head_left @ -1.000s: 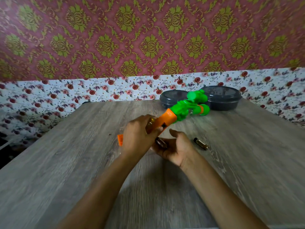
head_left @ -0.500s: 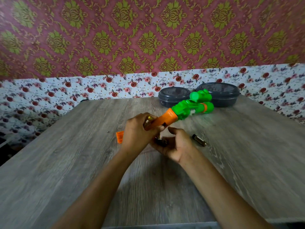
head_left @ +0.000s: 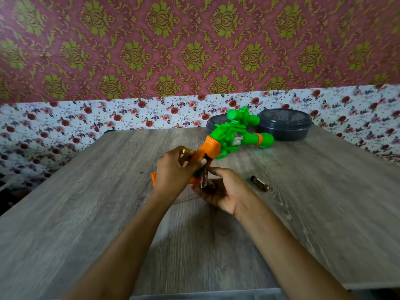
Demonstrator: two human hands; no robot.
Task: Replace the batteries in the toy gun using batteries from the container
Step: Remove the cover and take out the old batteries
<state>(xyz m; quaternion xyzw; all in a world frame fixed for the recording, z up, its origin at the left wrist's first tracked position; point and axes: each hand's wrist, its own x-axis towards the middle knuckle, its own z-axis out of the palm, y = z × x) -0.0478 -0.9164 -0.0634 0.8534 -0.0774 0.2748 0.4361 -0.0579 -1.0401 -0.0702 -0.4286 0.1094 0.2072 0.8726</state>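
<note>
At the far left an orange tab point(head_left: 153, 179) poked out from behind my left hand point(head_left: 175, 169); I could not tell whether it was a loose cover or part of the grip. That hand was wrapped firmly round the orange grip of the toy gun point(head_left: 216, 148), holding it above the table point(head_left: 86, 202). A gold tip point(head_left: 185, 151) showed above my knuckles, too blurred to name.

The gun's long axis ran from my left hand up and away to the right, green barrel end farthest from me. Just below the grip my right hand point(head_left: 227, 191) lay palm up, thumb and curled fingers holding a battery point(head_left: 204, 180). It stood nearly upright, its top end touching the grip's underside. I judged the next move depended on lining that battery up with the compartment, and my right hand was the nearer one for it.

Further right a spare battery point(head_left: 259, 184) lay flat on the table, apart from my hand. Near the far edge sat a dark container point(head_left: 213, 125), partly hidden by the gun, and a larger container point(head_left: 283, 126) beside it, apparently lidded.
</note>
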